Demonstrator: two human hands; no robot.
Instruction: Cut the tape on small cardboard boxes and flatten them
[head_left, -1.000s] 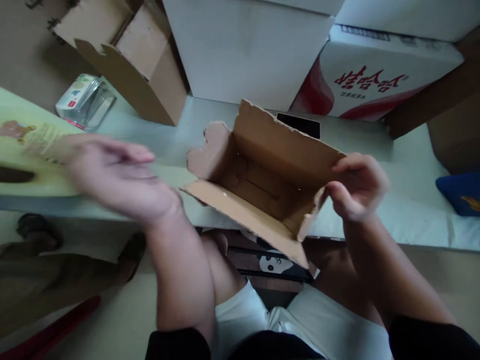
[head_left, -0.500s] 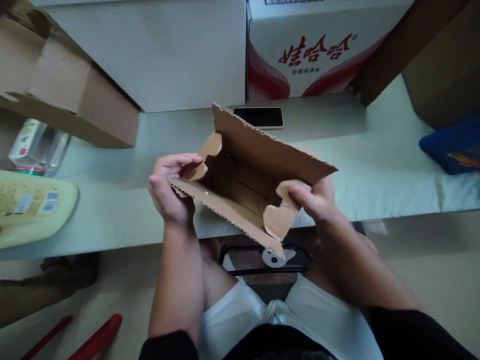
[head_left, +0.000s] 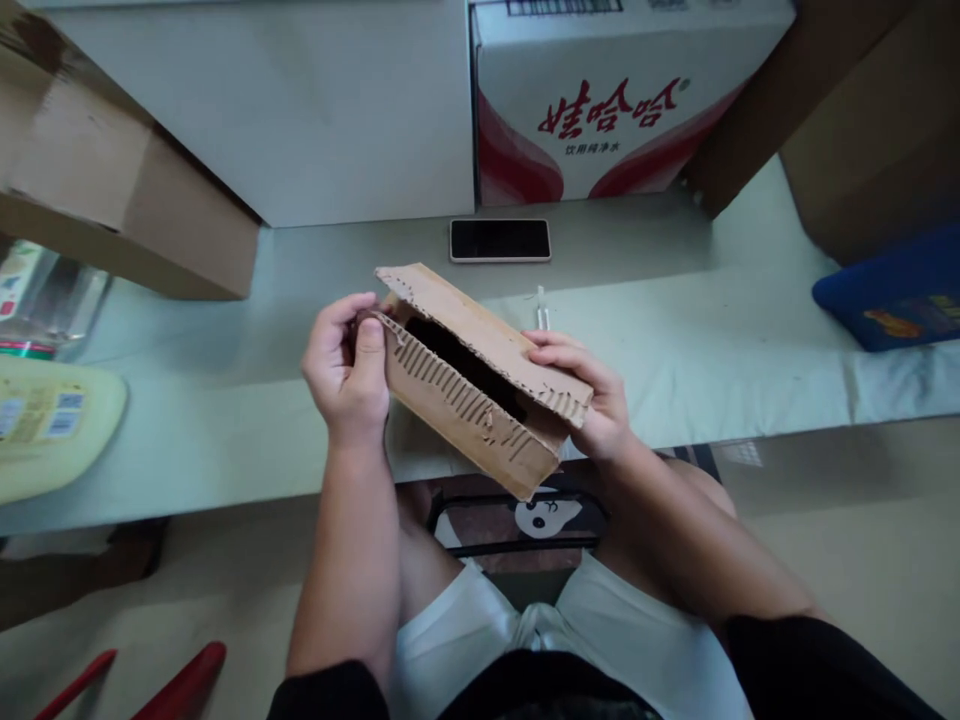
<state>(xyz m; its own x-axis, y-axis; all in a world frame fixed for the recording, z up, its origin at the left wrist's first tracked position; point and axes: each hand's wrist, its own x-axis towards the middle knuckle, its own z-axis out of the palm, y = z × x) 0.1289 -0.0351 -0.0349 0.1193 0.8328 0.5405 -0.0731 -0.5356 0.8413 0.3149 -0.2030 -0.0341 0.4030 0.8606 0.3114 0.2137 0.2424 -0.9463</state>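
Observation:
A small brown cardboard box is held tilted over the front edge of the table. Its two long flaps are folded inward, leaving a dark slit between their ragged, corrugated edges. My left hand is closed on the box's left end, the thumb resting near the edge of the front flap. At the right end my right hand grips the box, with fingers laid over the far flap. The inside of the box is too dark to make out.
Behind the box a phone lies on the pale-covered table, with a small white item nearer. A white carton with red print, a brown box, a yellow bottle and a blue object stand around.
The long flaps, raised and spread before, are now folded in over the opening. My right hand has moved from the end flap onto the far long flap. The small white item has come into view.

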